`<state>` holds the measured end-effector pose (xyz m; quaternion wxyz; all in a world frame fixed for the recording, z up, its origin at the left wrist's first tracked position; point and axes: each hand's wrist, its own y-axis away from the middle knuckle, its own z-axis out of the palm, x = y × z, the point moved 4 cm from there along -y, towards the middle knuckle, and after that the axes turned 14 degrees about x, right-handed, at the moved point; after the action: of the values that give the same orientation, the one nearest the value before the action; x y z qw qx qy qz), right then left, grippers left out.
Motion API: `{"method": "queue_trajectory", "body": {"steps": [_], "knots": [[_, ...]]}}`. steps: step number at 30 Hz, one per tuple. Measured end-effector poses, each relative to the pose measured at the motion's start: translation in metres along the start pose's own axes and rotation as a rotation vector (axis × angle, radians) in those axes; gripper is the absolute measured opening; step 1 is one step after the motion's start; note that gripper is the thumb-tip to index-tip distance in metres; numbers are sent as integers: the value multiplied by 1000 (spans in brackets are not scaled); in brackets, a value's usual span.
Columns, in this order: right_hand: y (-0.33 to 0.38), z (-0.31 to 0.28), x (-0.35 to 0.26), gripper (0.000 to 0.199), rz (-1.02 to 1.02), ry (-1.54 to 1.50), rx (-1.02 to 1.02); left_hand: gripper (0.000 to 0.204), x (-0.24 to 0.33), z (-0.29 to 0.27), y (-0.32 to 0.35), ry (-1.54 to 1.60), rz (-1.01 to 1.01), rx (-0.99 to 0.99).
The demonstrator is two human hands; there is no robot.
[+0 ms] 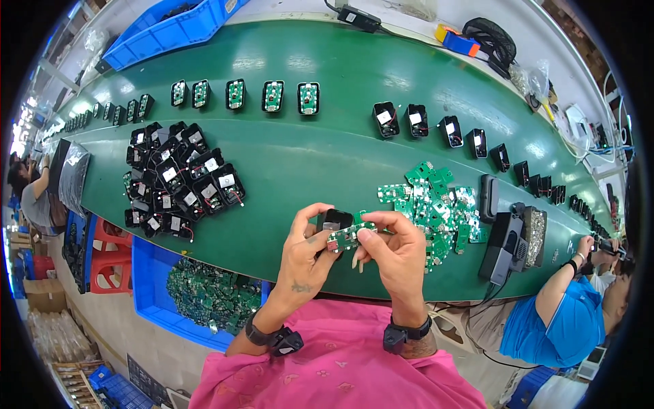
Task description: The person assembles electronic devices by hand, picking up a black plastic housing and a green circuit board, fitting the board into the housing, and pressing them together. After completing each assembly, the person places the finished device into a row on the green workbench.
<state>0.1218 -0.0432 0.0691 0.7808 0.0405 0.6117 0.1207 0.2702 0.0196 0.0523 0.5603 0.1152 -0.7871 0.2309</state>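
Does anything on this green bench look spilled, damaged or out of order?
Nothing looks plainly spilled or damaged. Least tidy are the jumbled pile of black cases on the left and the loose heap of green boards beside the right hand, odd only against the spaced row of cases farther back.

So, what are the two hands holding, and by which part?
Right hand: green circuit board, by its right end. Left hand: black box, by its left side.
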Motion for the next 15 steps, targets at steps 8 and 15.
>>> {"method": "queue_trajectory", "body": {"steps": [8, 15], "knots": [[1, -6, 8, 17, 63, -55, -35, 21, -3, -6, -5, 56, 68, 41], [7, 1, 4, 16, 152, 16, -302, 15, -8, -6, -8, 36, 52, 54]]}}
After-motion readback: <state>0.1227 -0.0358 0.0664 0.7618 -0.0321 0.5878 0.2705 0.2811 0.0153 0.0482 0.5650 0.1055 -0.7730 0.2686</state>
